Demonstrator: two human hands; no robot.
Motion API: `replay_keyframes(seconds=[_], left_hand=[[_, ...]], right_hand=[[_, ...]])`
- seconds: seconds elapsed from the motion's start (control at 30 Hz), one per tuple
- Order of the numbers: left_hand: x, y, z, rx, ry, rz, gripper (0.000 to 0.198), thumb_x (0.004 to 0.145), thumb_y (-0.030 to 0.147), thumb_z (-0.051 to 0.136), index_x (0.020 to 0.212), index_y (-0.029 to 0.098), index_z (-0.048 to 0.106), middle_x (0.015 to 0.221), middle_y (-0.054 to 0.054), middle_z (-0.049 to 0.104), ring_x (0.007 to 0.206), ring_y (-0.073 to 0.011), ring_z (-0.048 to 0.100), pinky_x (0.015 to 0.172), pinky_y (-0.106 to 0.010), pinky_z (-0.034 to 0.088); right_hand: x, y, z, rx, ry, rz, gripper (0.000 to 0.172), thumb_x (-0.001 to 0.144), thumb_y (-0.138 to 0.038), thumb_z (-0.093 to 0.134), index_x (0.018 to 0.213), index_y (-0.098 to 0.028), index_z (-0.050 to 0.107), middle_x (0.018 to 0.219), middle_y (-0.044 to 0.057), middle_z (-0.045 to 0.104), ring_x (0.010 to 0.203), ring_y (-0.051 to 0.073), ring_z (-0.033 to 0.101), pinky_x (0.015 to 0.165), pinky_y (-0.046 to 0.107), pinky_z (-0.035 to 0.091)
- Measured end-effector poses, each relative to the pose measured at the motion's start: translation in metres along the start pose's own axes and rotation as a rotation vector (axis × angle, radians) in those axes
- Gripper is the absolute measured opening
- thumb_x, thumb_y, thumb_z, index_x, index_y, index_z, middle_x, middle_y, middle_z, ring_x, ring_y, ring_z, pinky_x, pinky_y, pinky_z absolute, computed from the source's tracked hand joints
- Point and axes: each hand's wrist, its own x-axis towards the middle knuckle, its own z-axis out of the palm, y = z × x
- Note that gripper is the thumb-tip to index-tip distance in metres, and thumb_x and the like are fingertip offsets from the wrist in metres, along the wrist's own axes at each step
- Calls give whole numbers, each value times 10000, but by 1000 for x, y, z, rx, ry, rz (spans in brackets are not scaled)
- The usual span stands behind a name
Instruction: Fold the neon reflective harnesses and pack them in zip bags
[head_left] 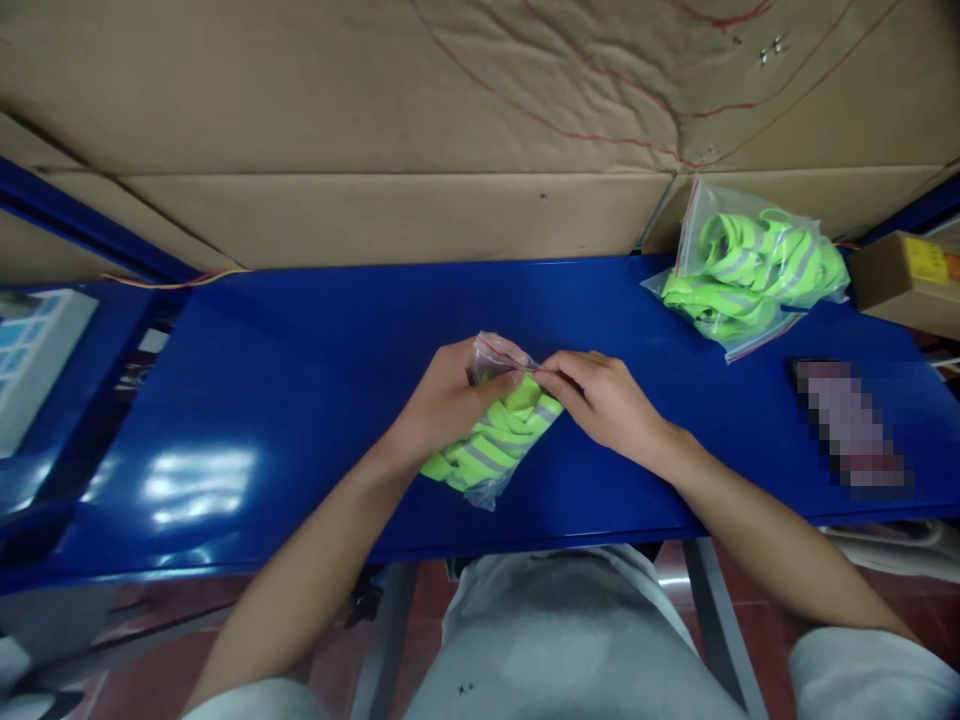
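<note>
Between my hands is a clear zip bag [491, 497] with a red line along its top edge. Neon-green straps with grey reflective stripes [491, 450] fill it. My left hand [454, 395] grips the bag's upper left, thumb laid over the front. At the right end of the bag's mouth, my right hand [600, 395] pinches the edge between thumb and fingers. The bag is tilted, its lower end close above or on the blue table [300, 400]; I cannot tell whether it touches.
Filled zip bags of the same green straps [772, 265] lie piled at the back right. Beside them stands a cardboard box [900, 280]. A blurred-out flat object [851, 420] lies at the right. Brown board [390, 215] closes off the back, and a white-and-blue object [37, 350] sits far left.
</note>
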Motion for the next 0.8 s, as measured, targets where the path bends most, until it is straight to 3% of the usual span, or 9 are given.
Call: replay_keyframes(seconds=[0.2,0.37,0.47,0.6,0.8], left_hand=[[-5,4,3,-35,61,-2,301,800,397,802,969,192,662,928,-40,727,830,-175,666,748,-289,519],[-6,10,4,51,93,22,263,823,397,781,921,183,663,873,-28,717,787,-166,649,709,-275,503],[-3,12,2,54,52,29,249,849,406,759,929,177,705,914,-40,736,845,-179,673,768,-286,525],[-1,10,-3,-29,-42,7,239,860,410,760,941,184,764,978,-52,759,924,-200,700,817,-301,546],[-1,3,-7,-164,-164,-151,362,755,444,859,990,180,777,920,-68,772,823,-220,721,722,-324,574]], right_hand=[[1,-1,-6,294,-76,123,276,995,-428,609,909,-177,687,755,-11,635,664,108,521,623,234,388],[0,-2,-5,201,-68,46,292,1046,-402,517,890,-183,631,754,-10,605,669,108,514,637,240,380],[-1,-2,-2,111,2,-24,254,1052,-356,501,889,-186,594,793,6,615,705,118,537,679,252,393],[-1,-2,-1,158,12,-13,206,1030,-329,535,893,-186,591,765,-13,593,662,102,504,652,235,391],[1,-2,-15,243,-160,80,299,1019,-434,564,915,-178,676,722,-19,619,633,96,516,598,218,383]])
